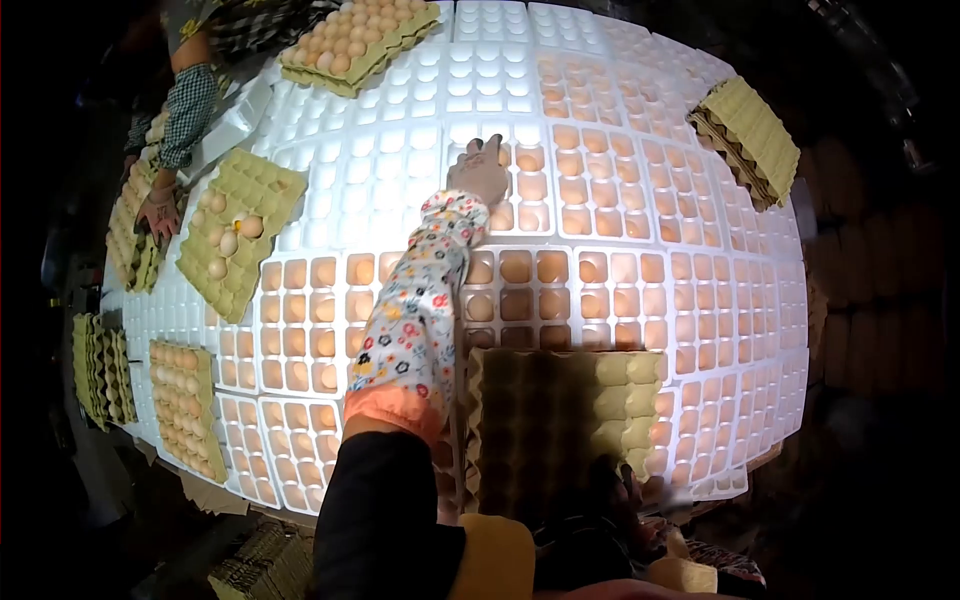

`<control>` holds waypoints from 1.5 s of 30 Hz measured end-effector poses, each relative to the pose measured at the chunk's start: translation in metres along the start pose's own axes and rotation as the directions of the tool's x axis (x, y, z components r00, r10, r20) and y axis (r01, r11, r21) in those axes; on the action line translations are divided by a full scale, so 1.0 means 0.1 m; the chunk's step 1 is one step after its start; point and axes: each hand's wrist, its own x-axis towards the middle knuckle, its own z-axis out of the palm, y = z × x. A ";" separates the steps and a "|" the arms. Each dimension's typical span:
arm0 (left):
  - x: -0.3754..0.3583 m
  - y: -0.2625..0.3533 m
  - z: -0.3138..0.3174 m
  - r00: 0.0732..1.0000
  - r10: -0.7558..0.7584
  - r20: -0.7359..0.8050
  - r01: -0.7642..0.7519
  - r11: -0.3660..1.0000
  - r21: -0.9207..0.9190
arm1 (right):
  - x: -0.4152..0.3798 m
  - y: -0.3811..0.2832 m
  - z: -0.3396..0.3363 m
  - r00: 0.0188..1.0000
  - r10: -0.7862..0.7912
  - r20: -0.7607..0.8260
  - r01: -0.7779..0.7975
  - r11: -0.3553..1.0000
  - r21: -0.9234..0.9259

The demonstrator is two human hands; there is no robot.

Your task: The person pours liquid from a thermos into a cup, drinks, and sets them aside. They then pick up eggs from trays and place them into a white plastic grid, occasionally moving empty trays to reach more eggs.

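My left hand (pixel 480 172), in a thin glove below a floral sleeve, reaches over a white plastic tray (pixel 516 238) in the middle. Its fingers point away from me, two of them apart, beside eggs in the tray's right part; nothing shows in its grip. Low in the view, my right hand (pixel 625 480) is in shadow, gripping the lower right edge of a greenish pulp egg tray (pixel 625 400). No eggs show in this pulp tray, which lies over the nearer white trays.
Rows of white trays, many holding eggs, cover the surface. Pulp trays with eggs lie at the top (pixel 355 45), left (pixel 240 235) and lower left (pixel 180 405). Stacked pulp trays (pixel 750 140) stand upper right. At the left, another person's hand (pixel 160 213) touches a pulp tray.
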 end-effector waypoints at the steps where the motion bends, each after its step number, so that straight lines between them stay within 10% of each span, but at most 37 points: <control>1: -0.14 -0.19 0.11 0.986 0.118 -0.117 -0.130 0.987 -0.099 | -0.01 0.00 0.01 1.000 0.011 -0.007 -0.011 1.000 0.001; 5: -1.86 -0.65 -0.16 0.944 0.181 -0.276 -0.271 0.902 -0.337 | -0.12 -0.06 0.03 0.998 0.028 -0.056 -0.027 1.000 0.016; 12: -4.58 -0.97 -0.72 0.946 -0.293 -0.142 0.178 0.831 -0.527 | -0.27 0.07 -0.23 0.954 0.105 -0.281 -0.057 0.983 0.176; 13: -4.76 -0.88 -0.67 0.934 -0.346 -0.083 0.224 0.754 -0.617 | -0.33 0.17 -0.38 0.954 -0.030 -0.300 -0.042 0.972 -0.233; 14: -4.93 -0.75 -0.60 0.918 -0.395 -0.025 0.267 0.664 -0.698 | -0.43 0.33 -0.43 0.934 0.150 -0.323 -0.243 0.932 -0.270; 17: -4.99 -0.26 -0.37 0.967 -0.238 0.095 0.245 0.755 -0.609 | -0.59 0.69 -0.68 0.790 0.553 -0.266 -0.602 0.782 -0.162; 18: -5.00 -0.22 -0.13 0.975 -0.204 0.091 0.190 0.547 -0.816 | -0.66 0.80 -0.68 0.734 0.659 -0.162 -0.678 0.721 -0.141; 19: -5.00 -0.09 -0.03 0.978 -0.204 0.045 0.203 0.876 -0.437 | -0.76 0.86 -0.65 0.800 0.595 -0.078 -0.600 0.795 -0.096; 22: -4.77 0.10 -0.08 0.940 -0.341 0.023 0.334 0.904 -0.266 | -0.92 0.86 -0.45 0.938 0.277 -0.207 -0.282 0.959 0.004; 23: -4.75 0.25 -0.13 0.938 -0.336 0.088 0.333 0.800 -0.499 | -0.86 0.83 -0.38 0.934 0.218 -0.283 -0.174 0.970 0.171; 24: -4.76 0.35 -0.23 0.937 -0.319 0.140 0.323 0.645 -0.693 | -0.81 0.79 -0.29 0.919 0.172 -0.356 -0.046 0.941 0.334; 28: -4.60 -0.29 0.09 0.899 -0.424 0.109 0.430 0.808 -0.402 | -0.33 0.59 -0.07 0.976 0.218 0.019 -0.128 0.498 0.858; 30: -4.61 -0.14 -0.03 0.878 -0.442 0.185 0.479 0.788 -0.388 | -0.18 0.55 0.15 0.929 0.276 -0.245 -0.001 0.665 0.747; 32: -4.64 -0.07 -0.13 0.916 -0.388 0.102 0.399 0.851 -0.342 | 0.02 0.58 0.49 0.898 0.441 0.001 -0.056 0.111 0.992; 37: -4.78 -0.12 -0.37 0.934 -0.355 -0.033 0.278 0.782 -0.558 | -0.08 0.50 0.49 0.840 0.538 0.068 -0.289 0.336 0.896; 38: -4.82 -0.18 -0.58 0.945 -0.326 -0.042 0.255 0.809 -0.530 | -0.10 0.23 0.43 0.842 0.526 0.117 -0.215 0.131 0.968; 41: -4.87 -0.84 -0.99 0.943 -0.312 -0.118 0.161 0.735 -0.658 | -0.03 -0.53 0.50 0.831 0.530 0.169 -0.263 0.107 0.959; 42: -4.84 -1.30 -1.23 0.945 -0.308 -0.113 0.143 0.695 -0.704 | 0.16 -1.25 0.56 0.804 0.594 -0.020 -0.154 0.240 0.958; 45: -4.83 -1.91 -1.49 0.891 -0.439 0.116 0.293 0.361 -0.885 | 0.45 -1.70 0.85 0.797 0.599 0.070 -0.243 0.213 0.946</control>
